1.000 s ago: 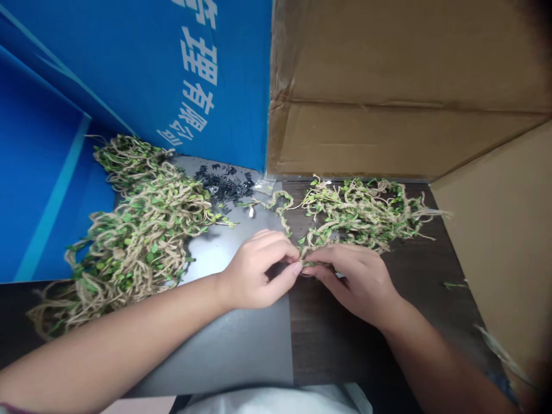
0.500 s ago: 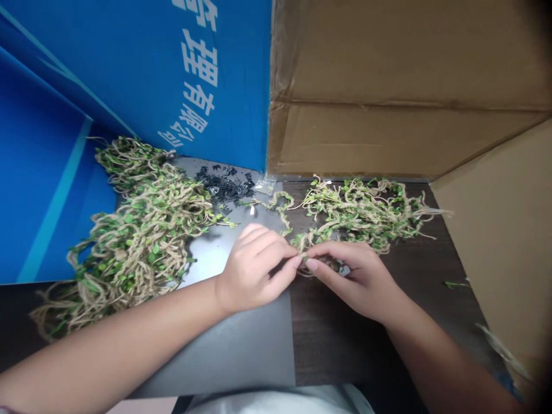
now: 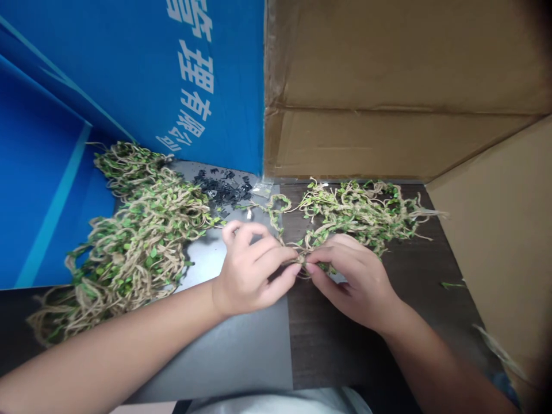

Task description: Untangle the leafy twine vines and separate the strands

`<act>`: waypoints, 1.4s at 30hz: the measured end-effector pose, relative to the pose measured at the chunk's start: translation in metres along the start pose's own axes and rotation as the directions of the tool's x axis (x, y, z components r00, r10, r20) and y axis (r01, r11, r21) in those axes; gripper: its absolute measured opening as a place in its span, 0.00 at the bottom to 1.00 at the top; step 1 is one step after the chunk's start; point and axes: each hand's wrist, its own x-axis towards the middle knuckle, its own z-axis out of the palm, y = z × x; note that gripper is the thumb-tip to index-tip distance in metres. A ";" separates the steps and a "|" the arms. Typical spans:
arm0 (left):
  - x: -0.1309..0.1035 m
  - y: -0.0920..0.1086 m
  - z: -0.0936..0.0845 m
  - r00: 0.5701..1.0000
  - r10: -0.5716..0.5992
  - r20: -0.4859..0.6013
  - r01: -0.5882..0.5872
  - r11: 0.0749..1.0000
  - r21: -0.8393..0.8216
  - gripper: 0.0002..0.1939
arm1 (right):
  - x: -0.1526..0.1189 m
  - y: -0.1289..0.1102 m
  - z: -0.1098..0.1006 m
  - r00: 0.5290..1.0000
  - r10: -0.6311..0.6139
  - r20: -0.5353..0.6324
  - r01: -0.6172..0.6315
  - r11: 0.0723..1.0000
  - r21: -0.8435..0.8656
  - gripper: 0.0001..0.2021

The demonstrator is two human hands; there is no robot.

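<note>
My left hand (image 3: 254,270) pinches a strand of leafy twine (image 3: 302,259) between thumb and index finger, its other fingers loosely curled. From the right, my right hand (image 3: 353,282) pinches the same strand, the fingertips of both hands nearly touching. Part of the strand is hidden behind my fingers. Just beyond my hands, a tangled heap of tan twine with green leaves (image 3: 357,210) lies on the dark tabletop. A single curl of leafy twine (image 3: 278,204) runs to the left of it. A larger heap of leafy twine (image 3: 146,236) lies at the left.
Small black scraps (image 3: 224,185) are scattered behind my left hand on the grey sheet (image 3: 241,351). A blue panel (image 3: 129,69) with white characters stands at the back left, a brown cardboard box (image 3: 388,69) at the back right. Loose twine (image 3: 498,348) lies at the right edge.
The fingers of my left hand have lifted and spread a little, while both hands keep pinching the strand at nearly the same place. The view has shifted slightly.
</note>
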 end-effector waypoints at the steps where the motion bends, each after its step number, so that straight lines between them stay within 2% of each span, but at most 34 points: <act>1: 0.000 -0.001 0.000 1.000 -0.005 0.010 0.005 1.000 -0.019 0.03 | 0.000 0.000 0.000 1.000 -0.017 -0.011 0.017 1.000 -0.007 0.04; 6: 0.000 -0.006 0.003 0.999 -0.001 0.044 0.008 0.988 -0.151 0.02 | 0.000 -0.001 -0.002 0.995 -0.102 -0.006 0.101 0.994 -0.052 0.05; 11: -0.001 -0.010 0.007 0.995 -0.019 0.093 0.051 0.934 -0.355 0.09 | 0.001 0.000 -0.002 0.994 -0.107 -0.004 0.107 0.992 -0.068 0.05; 14: -0.002 -0.011 0.010 0.997 -0.006 0.078 0.032 0.939 -0.341 0.07 | 0.001 0.003 -0.002 0.996 -0.088 0.014 0.089 0.993 -0.076 0.06; 17: -0.002 -0.011 0.010 0.996 -0.040 0.074 0.061 0.950 -0.306 0.06 | 0.001 0.004 -0.003 0.996 -0.092 0.012 0.092 0.992 -0.087 0.08; 24: -0.002 -0.010 0.008 0.997 -0.057 0.059 0.072 0.949 -0.307 0.05 | 0.003 -0.001 -0.002 0.987 -0.116 -0.114 0.087 0.969 -0.233 0.04; 33: -0.003 -0.010 0.013 0.998 -0.028 0.050 0.044 0.938 -0.344 0.07 | 0.004 -0.004 0.005 0.984 -0.076 -0.159 0.043 0.978 -0.203 0.06; 42: -0.004 -0.006 0.008 0.997 0.010 0.080 0.004 0.985 -0.172 0.07 | 0.003 -0.004 0.009 0.988 -0.056 -0.142 0.033 0.987 -0.159 0.08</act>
